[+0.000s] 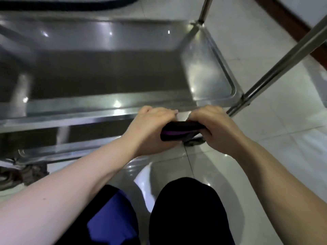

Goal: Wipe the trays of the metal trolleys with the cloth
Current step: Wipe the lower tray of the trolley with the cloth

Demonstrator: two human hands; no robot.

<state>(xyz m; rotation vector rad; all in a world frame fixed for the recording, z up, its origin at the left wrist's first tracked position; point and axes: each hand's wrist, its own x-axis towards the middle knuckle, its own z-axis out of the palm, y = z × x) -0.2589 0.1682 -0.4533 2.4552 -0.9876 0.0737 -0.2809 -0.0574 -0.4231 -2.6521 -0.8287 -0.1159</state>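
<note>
A dark cloth (180,132) with a purple stripe is folded into a small bundle just in front of the trolley's near edge. My left hand (150,128) grips its left end and my right hand (215,128) grips its right end, fingers curled over the top. The shiny metal tray (208,68) of the trolley lies beyond my hands, with a raised rim and rounded corner at the right. A lower tray edge (70,149) shows beneath, at the left.
Metal trolley posts rise at the far right corner (205,9) and slant near my right hand (283,62). A caster (194,141) sits under the cloth. White floor tiles (265,147) spread right; a brown skirting (292,23) runs along the wall. My knees are below.
</note>
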